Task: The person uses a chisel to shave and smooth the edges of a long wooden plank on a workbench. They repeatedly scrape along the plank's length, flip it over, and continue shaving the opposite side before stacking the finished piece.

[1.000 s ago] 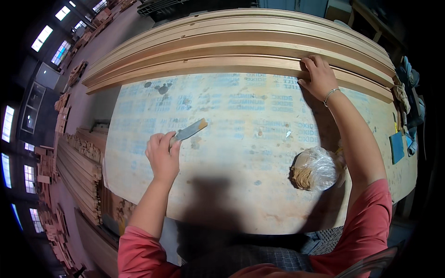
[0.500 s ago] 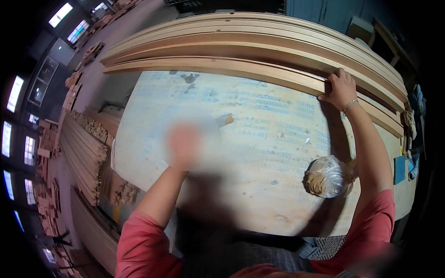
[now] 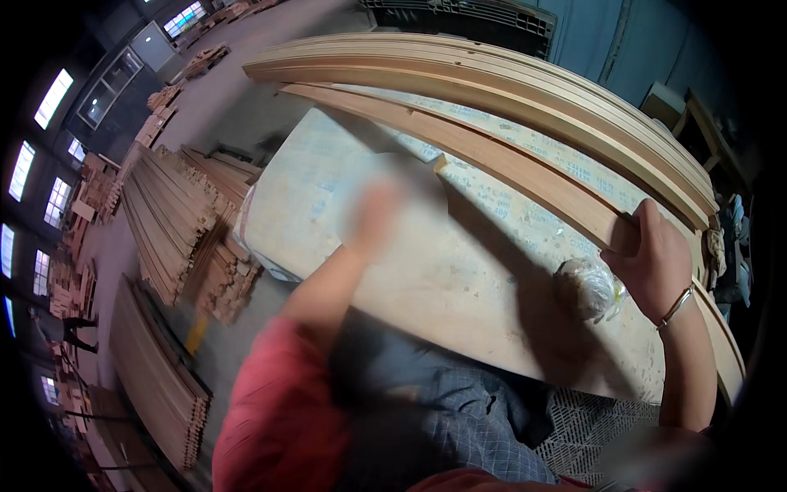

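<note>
A long strip of wooden moulding (image 3: 525,174) runs at a slant across the table, lifted toward me at its right end. My right hand (image 3: 656,258), with a bracelet at the wrist, grips that end, thumb on the near side and fingers over the far side. My left hand (image 3: 377,217) is over the middle-left of the table, nearer me than the strip; a blur hides its fingers. Just right of it shows a small tan-edged piece, perhaps sandpaper (image 3: 440,163). A plastic-wrapped round bundle (image 3: 589,289) sits close to my right hand.
More long mouldings (image 3: 492,78) lie side by side along the table's far edge. The pale printed board (image 3: 459,279) covers the tabletop. Stacks of timber (image 3: 168,221) stand on the floor at left. Cloths (image 3: 732,246) hang at far right.
My right hand has drawn one moulding away from the stack and toward me, turning it aslant. My left hand remains over the table's left part. My view has shifted.
</note>
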The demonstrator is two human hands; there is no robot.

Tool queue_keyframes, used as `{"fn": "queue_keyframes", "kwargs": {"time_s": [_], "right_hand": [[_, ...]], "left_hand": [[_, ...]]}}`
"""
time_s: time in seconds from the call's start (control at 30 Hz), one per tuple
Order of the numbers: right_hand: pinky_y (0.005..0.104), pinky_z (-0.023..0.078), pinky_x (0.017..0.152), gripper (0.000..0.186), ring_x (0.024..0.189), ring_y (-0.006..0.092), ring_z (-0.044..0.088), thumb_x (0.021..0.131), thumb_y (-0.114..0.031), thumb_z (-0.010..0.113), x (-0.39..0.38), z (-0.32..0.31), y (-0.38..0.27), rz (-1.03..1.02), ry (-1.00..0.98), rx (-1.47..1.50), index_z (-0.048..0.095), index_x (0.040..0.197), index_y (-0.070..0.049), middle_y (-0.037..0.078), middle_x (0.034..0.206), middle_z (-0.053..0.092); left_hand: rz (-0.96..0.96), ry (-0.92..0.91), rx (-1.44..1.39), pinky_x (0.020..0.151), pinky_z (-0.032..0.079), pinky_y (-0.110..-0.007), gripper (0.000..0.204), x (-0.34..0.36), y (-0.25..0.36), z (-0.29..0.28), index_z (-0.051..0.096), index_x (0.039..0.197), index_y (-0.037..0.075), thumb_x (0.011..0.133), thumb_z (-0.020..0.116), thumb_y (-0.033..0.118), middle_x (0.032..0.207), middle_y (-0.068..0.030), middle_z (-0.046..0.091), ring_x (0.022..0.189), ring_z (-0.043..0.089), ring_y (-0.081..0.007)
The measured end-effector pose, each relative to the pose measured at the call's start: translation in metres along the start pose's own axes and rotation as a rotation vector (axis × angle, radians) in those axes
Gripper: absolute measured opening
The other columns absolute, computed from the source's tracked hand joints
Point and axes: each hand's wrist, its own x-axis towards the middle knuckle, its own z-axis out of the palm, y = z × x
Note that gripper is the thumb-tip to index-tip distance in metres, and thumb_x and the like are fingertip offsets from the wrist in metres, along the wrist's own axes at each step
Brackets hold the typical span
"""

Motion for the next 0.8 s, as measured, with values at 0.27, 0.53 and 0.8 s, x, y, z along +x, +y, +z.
{"fn": "queue_keyframes", "kwargs": {"time_s": [0.27, 0.53, 0.8], "right_hand": [[0.045, 0.048, 0.068, 0.052, 0.078, 0.0391, 0.061, 0.061, -0.016, 0.088, -0.174, -0.046, -0.028, 0.38, -0.34, 0.227, 0.052, 0.096, -0.004, 0.016, 0.08, 0.061], [0.0412, 0.05, 0.068, 0.052, 0.076, 0.0354, 0.062, 0.056, -0.017, 0.089, -0.243, -0.005, -0.014, 0.231, -0.263, 0.373, 0.058, 0.096, -0.006, 0.014, 0.08, 0.062], [0.0424, 0.042, 0.094, 0.049, 0.104, 0.0325, 0.058, 0.054, -0.018, 0.087, -0.236, 0.03, 0.088, 0.379, -0.346, 0.065, 0.067, 0.098, -0.008, 0.009, 0.103, 0.067]], "left_hand": [[-0.584, 0.177, -0.838, 0.058, 0.042, -0.02, 0.023, -0.093, 0.042, -0.083, 0.053, 0.113, 0.006, 0.104, 0.052, 0.027, 0.087, 0.0008, 0.051, 0.068, 0.047, -0.0059], [-0.649, 0.218, -0.933, 0.056, 0.042, -0.022, 0.026, -0.114, 0.084, -0.085, 0.052, 0.116, 0.005, 0.102, 0.056, 0.026, 0.086, 0.0006, 0.047, 0.068, 0.046, -0.007], [-0.617, 0.03, -0.916, 0.058, 0.045, -0.022, 0.024, -0.152, 0.095, -0.096, 0.052, 0.117, 0.001, 0.101, 0.056, 0.019, 0.085, -0.0013, 0.052, 0.067, 0.05, -0.0075]]}}
